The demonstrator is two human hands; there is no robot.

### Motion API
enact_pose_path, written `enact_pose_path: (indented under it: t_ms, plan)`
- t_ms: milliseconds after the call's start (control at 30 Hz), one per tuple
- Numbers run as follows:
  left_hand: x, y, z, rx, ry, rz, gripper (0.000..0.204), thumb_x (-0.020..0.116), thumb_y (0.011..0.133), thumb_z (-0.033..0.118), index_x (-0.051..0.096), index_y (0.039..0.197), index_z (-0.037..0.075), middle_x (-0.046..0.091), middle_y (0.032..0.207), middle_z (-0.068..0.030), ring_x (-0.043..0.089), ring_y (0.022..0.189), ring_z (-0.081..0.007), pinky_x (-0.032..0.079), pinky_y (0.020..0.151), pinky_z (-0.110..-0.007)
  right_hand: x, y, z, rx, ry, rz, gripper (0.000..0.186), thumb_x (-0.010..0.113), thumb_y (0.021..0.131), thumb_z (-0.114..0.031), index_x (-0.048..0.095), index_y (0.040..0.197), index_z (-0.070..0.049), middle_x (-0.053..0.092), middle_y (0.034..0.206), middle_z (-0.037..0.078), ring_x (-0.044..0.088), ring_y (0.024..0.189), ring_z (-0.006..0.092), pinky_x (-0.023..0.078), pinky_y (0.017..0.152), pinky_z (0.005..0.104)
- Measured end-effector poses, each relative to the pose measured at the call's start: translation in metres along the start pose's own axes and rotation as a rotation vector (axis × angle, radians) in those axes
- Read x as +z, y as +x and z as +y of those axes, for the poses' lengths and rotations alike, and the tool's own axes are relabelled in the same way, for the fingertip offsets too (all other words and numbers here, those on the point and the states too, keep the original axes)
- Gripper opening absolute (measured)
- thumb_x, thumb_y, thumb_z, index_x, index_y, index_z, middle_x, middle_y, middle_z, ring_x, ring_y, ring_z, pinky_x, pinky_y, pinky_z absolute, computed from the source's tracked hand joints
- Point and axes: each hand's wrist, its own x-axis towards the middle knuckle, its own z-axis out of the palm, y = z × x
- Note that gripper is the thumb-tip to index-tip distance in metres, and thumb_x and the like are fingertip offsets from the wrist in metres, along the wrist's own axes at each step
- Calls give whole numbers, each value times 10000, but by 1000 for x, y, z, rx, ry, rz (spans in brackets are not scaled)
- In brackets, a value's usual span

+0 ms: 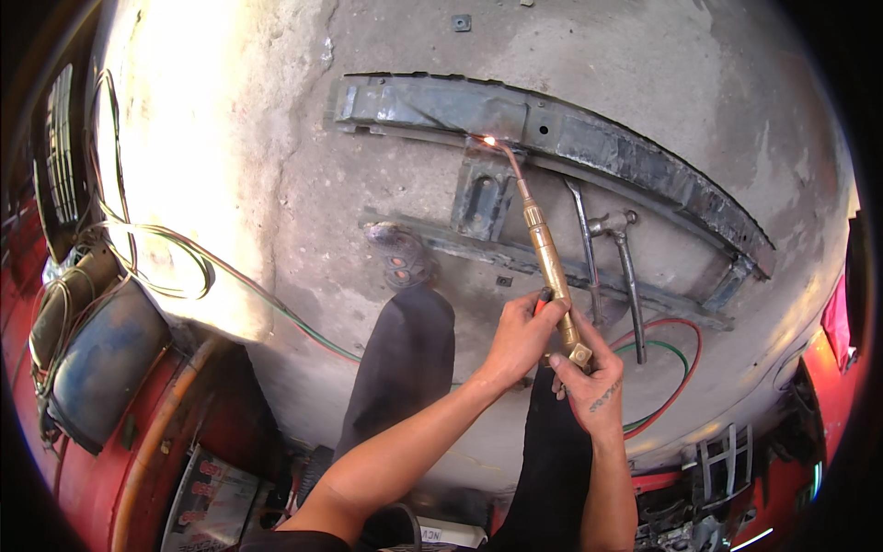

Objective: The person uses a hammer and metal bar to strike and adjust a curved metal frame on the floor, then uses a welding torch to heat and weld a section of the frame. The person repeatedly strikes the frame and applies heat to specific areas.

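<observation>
A brass gas torch (547, 253) slants up from my hands, its thin bent tip at the lower edge of a long, curved grey metal beam (460, 106). A bright orange glow shows at the tip, where a bracket (483, 193) joins the beam. My right hand (593, 382) is closed around the torch's valve end. Beside the torch body, my left hand (522, 340) is closed on a small orange-and-black object that looks like a lighter (543, 302). The fingers partly hide it.
A hammer (627, 267) and a metal bar (583, 230) lie across the lower rail (543, 264). Red and green hoses (685, 368) loop at right; more hoses (175, 239) run along the left. A dark tank (106, 363) stands at left. My shoe (403, 256) is beside the rail.
</observation>
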Motion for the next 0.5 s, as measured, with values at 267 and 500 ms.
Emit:
enact_pose_path:
  t_ms: [267, 500]
  plan:
    - [3, -5, 3, 31, 41, 93, 297, 644, 958, 266, 669, 957, -30, 591, 785, -7, 493, 726, -73, 405, 630, -277, 0, 1, 6, 36, 22, -29, 649, 682, 851, 67, 528, 1474, -30, 642, 856, 20, 588, 604, 58, 480, 511, 217]
    - [4, -8, 0, 29, 52, 47, 333, 647, 986, 309, 661, 950, -22, 586, 771, 4, 477, 713, -70, 404, 632, -273, -1, -13, 15, -35, 55, 16, 687, 709, 833, 79, 543, 1481, -76, 612, 840, -6, 543, 661, 40, 457, 551, 227]
